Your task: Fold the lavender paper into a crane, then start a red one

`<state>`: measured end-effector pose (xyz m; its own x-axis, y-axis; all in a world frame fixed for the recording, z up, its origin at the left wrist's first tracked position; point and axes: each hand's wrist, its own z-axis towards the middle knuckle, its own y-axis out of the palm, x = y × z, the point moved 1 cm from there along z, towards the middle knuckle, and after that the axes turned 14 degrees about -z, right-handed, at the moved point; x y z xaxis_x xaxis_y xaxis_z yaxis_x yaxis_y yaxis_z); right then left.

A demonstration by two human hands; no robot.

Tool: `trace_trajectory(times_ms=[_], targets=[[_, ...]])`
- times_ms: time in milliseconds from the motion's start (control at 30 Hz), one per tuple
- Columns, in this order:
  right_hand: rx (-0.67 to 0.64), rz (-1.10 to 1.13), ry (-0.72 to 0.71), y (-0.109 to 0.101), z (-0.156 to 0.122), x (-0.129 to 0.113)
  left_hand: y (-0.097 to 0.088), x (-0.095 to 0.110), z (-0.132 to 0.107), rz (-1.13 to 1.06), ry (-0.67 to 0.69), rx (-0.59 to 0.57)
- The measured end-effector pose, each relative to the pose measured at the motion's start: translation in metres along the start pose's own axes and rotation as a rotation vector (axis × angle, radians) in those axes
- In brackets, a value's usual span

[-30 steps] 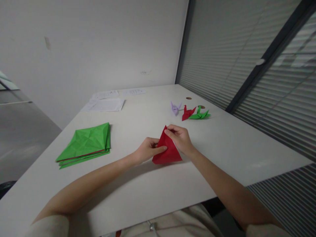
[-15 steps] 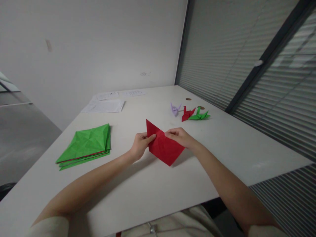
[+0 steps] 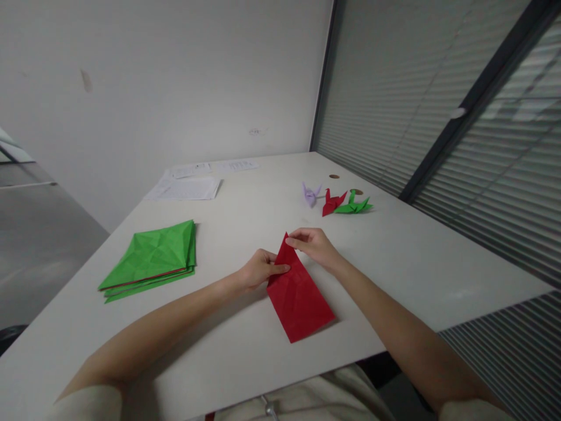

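Note:
A folded sheet of red origami paper (image 3: 300, 301) is held over the near middle of the table, its narrow tip pointing away from me and its wide end toward me. My left hand (image 3: 262, 269) is closed on its left edge, thumb lying on top and fingers behind. At the far tip, my right hand (image 3: 312, 244) pinches the paper between thumb and forefinger. Creases run across the red surface. Its underside is hidden.
Left of my hands lies a stack of creased green paper (image 3: 153, 257) with a red edge showing. Farther right stand a purple paper crane (image 3: 311, 196), a red paper crane (image 3: 333, 202) and a green paper crane (image 3: 354, 204). Printed sheets (image 3: 188, 188) lie at the far left.
The red paper has been turned so its tip now points away from me and its wide end has come nearer. My right hand has shifted to the tip; my left hand has moved slightly nearer.

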<state>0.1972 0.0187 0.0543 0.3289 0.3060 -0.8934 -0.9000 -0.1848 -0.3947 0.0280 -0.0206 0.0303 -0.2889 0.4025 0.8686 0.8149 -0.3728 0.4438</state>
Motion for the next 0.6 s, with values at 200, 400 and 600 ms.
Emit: trace_trajectory(times_ms=[200, 400, 600], targets=[[0.07, -0.017, -0.031, 0.0106, -0.0035, -0.0028, 0.0022, -0.0027, -0.0008, 0.002, -0.03, -0.038], [0.122, 0.02, -0.058, 0.0119, -0.0059, -0.007, 0.0048, -0.0008, -0.0013, 0.008, -0.041, -0.024], [0.167, 0.144, -0.009, 0.0088, -0.003, -0.0002, 0.004, -0.0055, -0.0017, 0.008, -0.054, -0.082]])
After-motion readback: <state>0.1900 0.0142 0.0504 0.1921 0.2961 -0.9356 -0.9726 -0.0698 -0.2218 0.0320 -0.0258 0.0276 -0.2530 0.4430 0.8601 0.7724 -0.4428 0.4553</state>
